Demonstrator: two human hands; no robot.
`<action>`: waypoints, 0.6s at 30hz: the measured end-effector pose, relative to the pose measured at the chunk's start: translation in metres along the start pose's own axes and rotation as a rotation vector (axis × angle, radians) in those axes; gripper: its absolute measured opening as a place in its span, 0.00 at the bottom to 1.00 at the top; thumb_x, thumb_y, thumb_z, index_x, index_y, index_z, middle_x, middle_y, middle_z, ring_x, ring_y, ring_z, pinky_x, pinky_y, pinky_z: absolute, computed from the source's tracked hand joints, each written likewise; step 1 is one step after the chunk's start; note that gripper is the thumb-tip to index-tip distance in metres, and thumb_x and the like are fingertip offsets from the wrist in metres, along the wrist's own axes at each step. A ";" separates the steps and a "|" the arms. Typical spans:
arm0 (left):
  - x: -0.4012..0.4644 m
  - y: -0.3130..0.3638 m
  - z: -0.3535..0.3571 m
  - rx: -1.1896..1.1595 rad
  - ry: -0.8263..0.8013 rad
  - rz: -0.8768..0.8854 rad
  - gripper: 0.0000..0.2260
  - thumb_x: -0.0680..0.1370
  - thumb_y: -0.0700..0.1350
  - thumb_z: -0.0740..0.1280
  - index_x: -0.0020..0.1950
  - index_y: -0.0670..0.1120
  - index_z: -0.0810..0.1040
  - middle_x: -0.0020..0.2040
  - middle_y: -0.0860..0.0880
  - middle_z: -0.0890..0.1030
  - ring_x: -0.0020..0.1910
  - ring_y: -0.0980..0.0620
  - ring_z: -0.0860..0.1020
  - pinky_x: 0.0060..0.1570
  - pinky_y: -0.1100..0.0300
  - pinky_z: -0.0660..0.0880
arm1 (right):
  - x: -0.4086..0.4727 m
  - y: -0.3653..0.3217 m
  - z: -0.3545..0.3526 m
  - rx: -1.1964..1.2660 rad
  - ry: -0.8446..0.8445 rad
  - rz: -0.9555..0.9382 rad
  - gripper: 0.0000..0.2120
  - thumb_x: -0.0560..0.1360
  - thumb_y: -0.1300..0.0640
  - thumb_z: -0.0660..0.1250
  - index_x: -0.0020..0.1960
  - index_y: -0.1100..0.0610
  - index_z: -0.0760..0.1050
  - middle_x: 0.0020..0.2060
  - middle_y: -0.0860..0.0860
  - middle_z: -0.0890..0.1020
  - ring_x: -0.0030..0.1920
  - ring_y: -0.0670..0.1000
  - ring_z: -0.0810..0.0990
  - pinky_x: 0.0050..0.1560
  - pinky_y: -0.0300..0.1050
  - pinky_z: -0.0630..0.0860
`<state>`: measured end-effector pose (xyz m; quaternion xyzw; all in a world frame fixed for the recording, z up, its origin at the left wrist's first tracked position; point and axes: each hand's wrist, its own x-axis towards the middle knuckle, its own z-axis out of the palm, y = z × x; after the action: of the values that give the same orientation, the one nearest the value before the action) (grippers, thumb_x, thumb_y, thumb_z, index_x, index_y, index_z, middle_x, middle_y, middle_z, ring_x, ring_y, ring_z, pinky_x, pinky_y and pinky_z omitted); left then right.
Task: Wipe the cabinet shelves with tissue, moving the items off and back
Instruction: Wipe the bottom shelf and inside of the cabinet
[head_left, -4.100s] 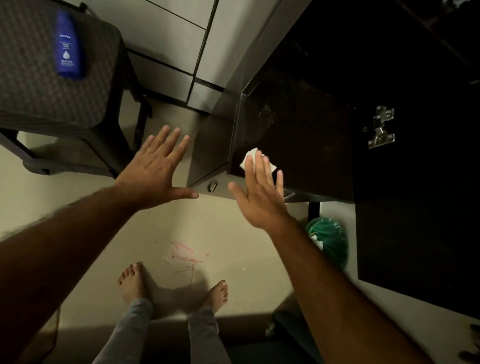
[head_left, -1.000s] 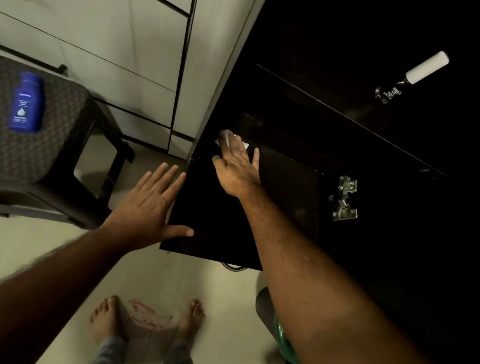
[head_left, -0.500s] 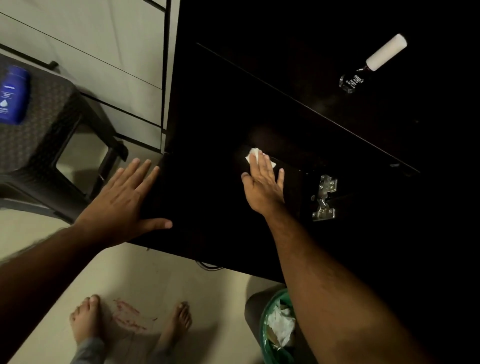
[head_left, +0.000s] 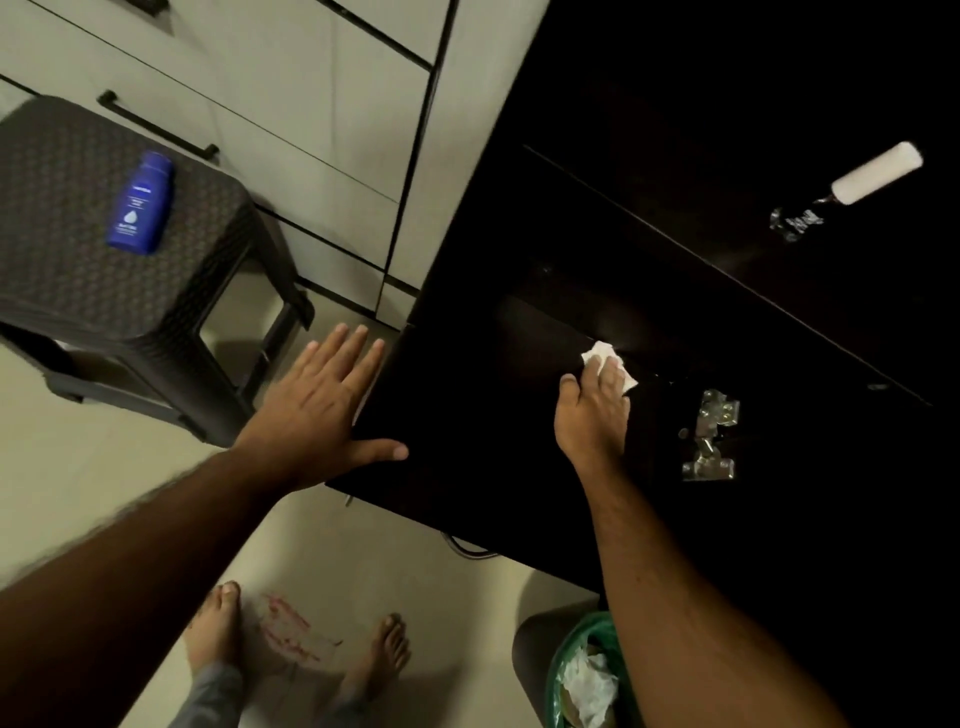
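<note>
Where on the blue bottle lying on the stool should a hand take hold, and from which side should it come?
Grip the blue bottle across its wide middle, coming down from above. It lies flat on the stool with its cap end pointing away, so both long sides are free for fingers and thumb, and nothing stands beside it.

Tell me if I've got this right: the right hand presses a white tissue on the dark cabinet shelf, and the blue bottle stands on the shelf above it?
Not quite. The right hand does press the white tissue on the dark cabinet shelf, but the blue bottle lies on the dark stool to the left, as the head view shows.
</note>
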<state>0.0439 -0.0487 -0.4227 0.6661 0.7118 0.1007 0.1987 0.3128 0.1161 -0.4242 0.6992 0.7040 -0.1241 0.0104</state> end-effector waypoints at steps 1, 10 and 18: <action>0.000 -0.002 0.000 0.007 -0.003 -0.001 0.52 0.64 0.81 0.45 0.77 0.50 0.38 0.79 0.46 0.41 0.77 0.49 0.36 0.74 0.53 0.37 | 0.001 -0.006 0.004 -0.048 -0.007 0.016 0.26 0.82 0.49 0.49 0.78 0.57 0.55 0.79 0.56 0.49 0.78 0.54 0.44 0.76 0.57 0.50; -0.005 -0.034 -0.005 0.008 -0.054 0.011 0.53 0.63 0.81 0.42 0.77 0.50 0.37 0.78 0.48 0.37 0.77 0.50 0.34 0.74 0.53 0.36 | 0.000 -0.113 0.003 -0.036 -0.139 -0.060 0.29 0.81 0.52 0.53 0.79 0.52 0.47 0.79 0.56 0.45 0.78 0.54 0.43 0.75 0.60 0.46; -0.012 -0.062 -0.015 0.053 -0.083 0.017 0.53 0.62 0.82 0.41 0.77 0.49 0.39 0.79 0.46 0.40 0.77 0.48 0.37 0.75 0.51 0.39 | -0.004 -0.168 -0.002 0.061 -0.343 -0.240 0.36 0.75 0.65 0.57 0.80 0.54 0.47 0.79 0.50 0.41 0.78 0.47 0.39 0.76 0.56 0.36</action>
<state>-0.0177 -0.0649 -0.4329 0.6808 0.6997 0.0557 0.2092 0.1479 0.1143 -0.3945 0.5788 0.7661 -0.2630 0.0940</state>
